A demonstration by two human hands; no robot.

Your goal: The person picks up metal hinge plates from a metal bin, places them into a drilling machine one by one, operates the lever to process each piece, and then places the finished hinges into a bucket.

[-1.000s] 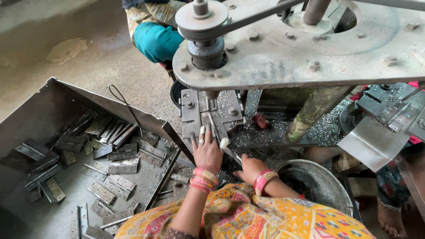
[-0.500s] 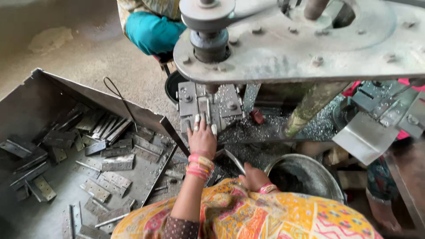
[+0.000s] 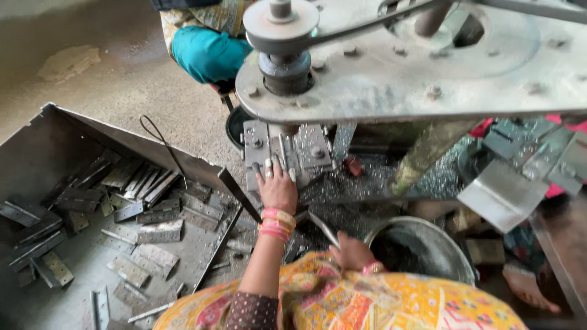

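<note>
Press (image 3: 391, 67), the largest item, spans the upper frame; its pulley (image 3: 281, 24) carries a belt (image 3: 367, 21), and its die block (image 3: 287, 153) sits below the plate. We see a metal tray (image 3: 36, 153) at lower left, open on the floor and strewn with flat hinge plates (image 3: 160, 232). A round bucket (image 3: 422, 247) stands at lower right, just beside our right hand. Another person's teal-clad knee (image 3: 208, 55) shows beyond the press.

Our left hand (image 3: 278, 189) lies flat on the die block, fingers extended and unclenched; taped fingertips (image 3: 268, 168) touch the block face. Bangles (image 3: 276, 223) ring that wrist.

Our right hand (image 3: 351, 252) is drawn in near the lap, curled around a thin metal rod (image 3: 323, 227) that angles up toward the die block.
</note>
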